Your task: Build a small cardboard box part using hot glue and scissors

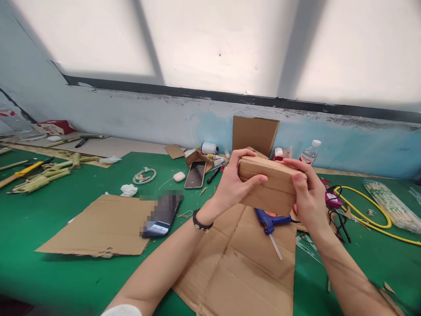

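Note:
Both my hands hold a small brown cardboard box point(274, 184) up above the table. My left hand point(235, 184) grips its left end, thumb across the front face and fingers curled over the top. My right hand point(305, 197) clasps the right end, fingers wrapped over the top edge. A beaded bracelet point(200, 223) sits on my left wrist. Directly below the box lies a blue glue gun point(270, 221) with a glue stick poking out, resting on a flattened cardboard sheet point(243, 267).
On the green table point(49, 219) lie another cardboard sheet point(98, 226), a dark phone point(162, 217), a second phone point(196, 174), an open carton point(255, 134), a water bottle point(309, 153), yellow cable point(368, 215), black pliers point(340, 219), bamboo pieces point(42, 175) and skewers point(391, 204).

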{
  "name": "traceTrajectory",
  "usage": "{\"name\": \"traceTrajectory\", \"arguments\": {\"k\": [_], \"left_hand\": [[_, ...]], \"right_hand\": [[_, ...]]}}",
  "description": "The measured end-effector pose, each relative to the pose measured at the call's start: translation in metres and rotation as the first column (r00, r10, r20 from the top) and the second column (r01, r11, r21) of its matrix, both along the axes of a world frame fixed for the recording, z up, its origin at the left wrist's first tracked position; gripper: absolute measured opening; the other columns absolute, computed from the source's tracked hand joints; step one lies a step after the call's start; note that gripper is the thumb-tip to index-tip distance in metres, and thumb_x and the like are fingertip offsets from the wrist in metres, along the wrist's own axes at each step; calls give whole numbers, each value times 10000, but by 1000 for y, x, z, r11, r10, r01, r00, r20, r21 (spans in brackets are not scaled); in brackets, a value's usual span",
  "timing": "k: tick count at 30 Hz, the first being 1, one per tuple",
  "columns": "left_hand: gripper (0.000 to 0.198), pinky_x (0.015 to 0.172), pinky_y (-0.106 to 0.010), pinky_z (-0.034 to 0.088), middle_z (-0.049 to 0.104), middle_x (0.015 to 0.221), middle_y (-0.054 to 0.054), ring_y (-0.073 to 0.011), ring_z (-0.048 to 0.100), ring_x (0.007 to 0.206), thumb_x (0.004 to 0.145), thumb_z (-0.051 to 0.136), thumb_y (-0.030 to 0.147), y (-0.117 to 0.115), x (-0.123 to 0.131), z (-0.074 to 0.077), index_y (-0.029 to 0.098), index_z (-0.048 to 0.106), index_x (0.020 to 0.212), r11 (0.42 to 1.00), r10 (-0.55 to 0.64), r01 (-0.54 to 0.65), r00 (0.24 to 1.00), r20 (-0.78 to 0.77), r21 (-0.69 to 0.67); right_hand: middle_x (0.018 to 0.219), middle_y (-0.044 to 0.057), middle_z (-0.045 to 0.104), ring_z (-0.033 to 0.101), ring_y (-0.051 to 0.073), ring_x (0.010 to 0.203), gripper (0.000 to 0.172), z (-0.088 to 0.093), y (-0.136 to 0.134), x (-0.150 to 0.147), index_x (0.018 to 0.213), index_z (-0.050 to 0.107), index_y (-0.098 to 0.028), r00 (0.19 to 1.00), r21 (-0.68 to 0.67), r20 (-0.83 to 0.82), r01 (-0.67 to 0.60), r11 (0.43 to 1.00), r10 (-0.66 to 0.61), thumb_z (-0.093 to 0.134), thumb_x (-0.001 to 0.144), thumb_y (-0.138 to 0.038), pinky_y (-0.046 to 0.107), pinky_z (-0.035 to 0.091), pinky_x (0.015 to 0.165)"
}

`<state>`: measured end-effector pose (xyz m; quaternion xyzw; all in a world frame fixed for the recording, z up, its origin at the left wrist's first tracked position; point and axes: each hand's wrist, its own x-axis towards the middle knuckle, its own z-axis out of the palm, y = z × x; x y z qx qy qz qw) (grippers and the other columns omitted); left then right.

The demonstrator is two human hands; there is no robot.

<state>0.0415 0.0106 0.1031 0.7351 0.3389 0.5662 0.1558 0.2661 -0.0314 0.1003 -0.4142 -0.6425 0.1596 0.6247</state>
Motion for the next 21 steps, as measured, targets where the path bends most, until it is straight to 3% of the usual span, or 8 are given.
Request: {"name": "traceTrajectory", "arguments": {"k": [3, 6, 13, 21], "left_hand": [[661, 989, -368, 585, 717, 1310, -88, -254, 708, 1134, 983, 763, 791, -5, 5, -5, 271, 576, 1345, 1000, -7, 7, 1000, 2, -8], [656, 994, -369, 587, 728, 1301, -83, -243, 713, 1110, 990, 761, 789, -7, 7, -10, 274, 581, 1355, 1000, -21, 21, 1000, 7, 2], [597, 973, -374, 593, 723, 1294, -94, -231, 718, 1096, 1062, 681, 758, -6, 9, -16, 258, 533, 1353, 996, -63, 62, 998, 9, 70], [638, 1011, -391, 599, 693, 1339, -110, -252, 706, 1165, 1057, 626, 820, -9, 12, -14, 266, 512, 1351, 999, -49, 49, 999, 19, -5]], "right_hand": [[1212, 72, 871, 808, 292, 1070, 386, -5, -2, -5, 1191, 833, -283, 988, 79, 49, 143, 987, -148, 653, 1123, -618, 398, 640, 924], [1140, 72, 873, 806, 289, 1020, 387, -12, -3, -8, 1140, 839, -277, 980, 119, 12, 194, 974, -197, 646, 1125, -612, 393, 636, 877], [1104, 60, 882, 819, 281, 997, 374, -17, -3, -11, 1108, 842, -285, 981, 151, -13, 195, 969, -195, 670, 1119, -617, 393, 643, 880], [1108, 53, 872, 787, 261, 990, 380, -13, -1, -6, 1125, 860, -287, 988, 129, -19, 152, 980, -151, 694, 1109, -628, 368, 609, 880]]}}
